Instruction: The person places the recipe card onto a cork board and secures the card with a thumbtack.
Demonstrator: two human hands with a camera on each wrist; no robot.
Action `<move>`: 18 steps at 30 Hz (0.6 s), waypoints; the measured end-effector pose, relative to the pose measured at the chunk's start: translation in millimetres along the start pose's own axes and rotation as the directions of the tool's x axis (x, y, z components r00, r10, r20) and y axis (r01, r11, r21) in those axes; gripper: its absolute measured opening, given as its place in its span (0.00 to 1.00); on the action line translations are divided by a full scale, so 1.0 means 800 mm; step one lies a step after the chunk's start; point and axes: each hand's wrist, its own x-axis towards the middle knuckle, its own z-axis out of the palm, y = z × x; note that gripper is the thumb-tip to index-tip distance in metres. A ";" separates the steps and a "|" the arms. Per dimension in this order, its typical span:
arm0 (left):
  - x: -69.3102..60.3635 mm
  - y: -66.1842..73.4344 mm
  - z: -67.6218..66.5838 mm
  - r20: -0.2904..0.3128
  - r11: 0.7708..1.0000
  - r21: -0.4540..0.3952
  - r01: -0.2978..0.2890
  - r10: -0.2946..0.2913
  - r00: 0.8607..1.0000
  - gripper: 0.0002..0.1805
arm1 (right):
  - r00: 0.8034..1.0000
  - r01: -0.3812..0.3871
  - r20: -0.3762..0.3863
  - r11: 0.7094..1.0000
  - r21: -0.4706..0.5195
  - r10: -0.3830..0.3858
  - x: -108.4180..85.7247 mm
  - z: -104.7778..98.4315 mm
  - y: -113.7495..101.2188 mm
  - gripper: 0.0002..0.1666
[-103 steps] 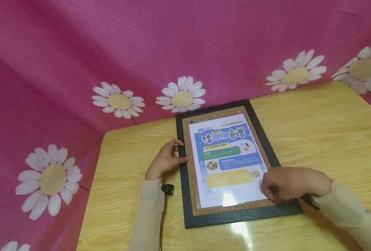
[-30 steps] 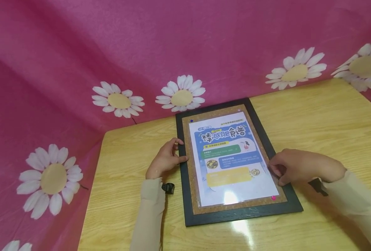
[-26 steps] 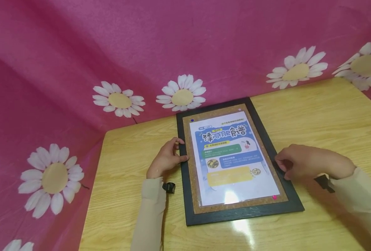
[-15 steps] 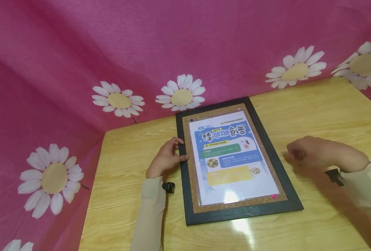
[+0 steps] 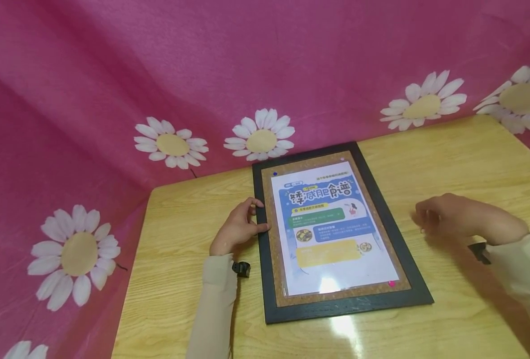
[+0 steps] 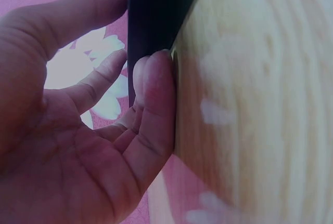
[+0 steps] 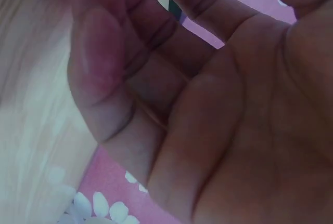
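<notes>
A black-framed corkboard [image 5: 345, 305] lies on the table, bearing a printed poster [image 5: 336, 271] in a clear sleeve. Push pins sit at three of its corners: blue [image 5: 275, 174], pale pink [image 5: 342, 159] and bright pink [image 5: 392, 283]. My left hand [image 5: 238, 227] grips the board's left edge, its thumb and curled fingers against the frame, as the left wrist view also shows. Right of the board, my right hand [image 5: 464, 217] hovers low over the table, fingers loosely bent and nothing visible in them. A tiny pale object [image 5: 422, 231] lies by its fingertips, its kind unclear.
The wooden table [image 5: 179, 239] has its back edge against a pink cloth [image 5: 327, 65] printed with white daisies. The cloth also hangs along the left side. A black strap device [image 5: 241, 269] sits at the left wrist.
My right hand has left the board's lower right corner, where the bright pink pin now shows, and moved right over the table. The left hand has kept its grip.
</notes>
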 end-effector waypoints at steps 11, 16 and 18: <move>-0.002 0.001 0.001 -0.006 1.000 -0.018 0.011 -0.012 1.000 0.28 | 0.999 0.049 -0.010 0.994 -0.093 -0.050 0.018 0.011 0.003 0.17; -0.002 0.001 0.002 -0.011 1.000 -0.021 0.016 -0.016 1.000 0.29 | 0.998 0.055 0.000 0.992 -0.111 -0.055 0.019 0.011 0.004 0.20; -0.002 0.001 0.001 -0.010 1.000 -0.021 0.014 -0.014 1.000 0.29 | 0.998 0.067 -0.004 0.991 -0.115 -0.068 0.020 0.011 0.004 0.21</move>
